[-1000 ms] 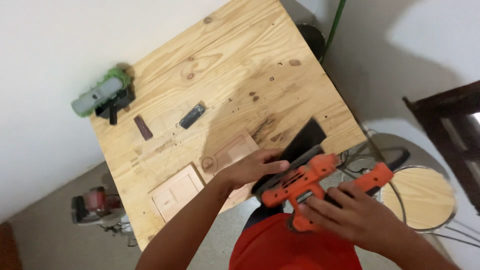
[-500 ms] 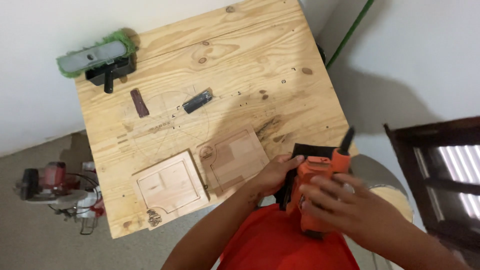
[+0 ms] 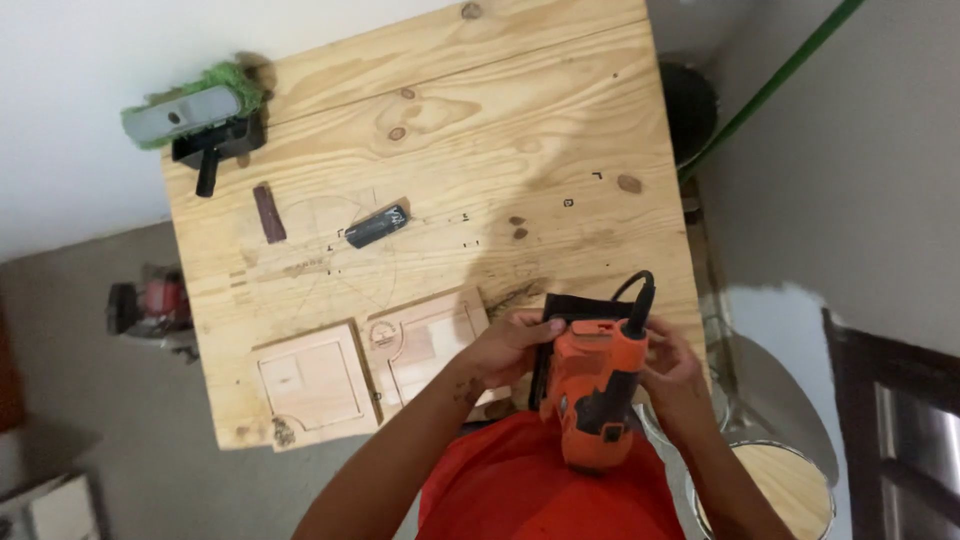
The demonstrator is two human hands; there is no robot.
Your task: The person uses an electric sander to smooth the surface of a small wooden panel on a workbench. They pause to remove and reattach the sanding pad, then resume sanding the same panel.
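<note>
Pale plywood makes up the worktable (image 3: 450, 130), seen from above against a white wall, with grey floor to its nine o'clock side. At the table's five o'clock edge the person holds an orange power sander (image 3: 590, 395) over their red shirt, its black base plate turned toward the table. The left hand (image 3: 510, 345) curls around the base's near edge, fingers pressed together on it; the right hand (image 3: 672, 372) wraps the far side of the body, fingers slightly spread, just below where the black cord (image 3: 632, 292) loops out at twelve o'clock. Should the switch be bumped while fingers lie on the base plate, I judge they could be scraped; the slack cord could also catch on the table corner. Two shallow wooden trays (image 3: 312, 385) lie side by side at the table's seven o'clock; their routed recesses look empty, though I cannot be sure of dust. Further off, at eleven o'clock, rest a green-edged brush on a black holder (image 3: 200, 125), a small brown block (image 3: 267, 213) and a dark oblong piece (image 3: 378, 226). A red power tool (image 3: 150, 305) sits on the floor at nine o'clock.
</note>
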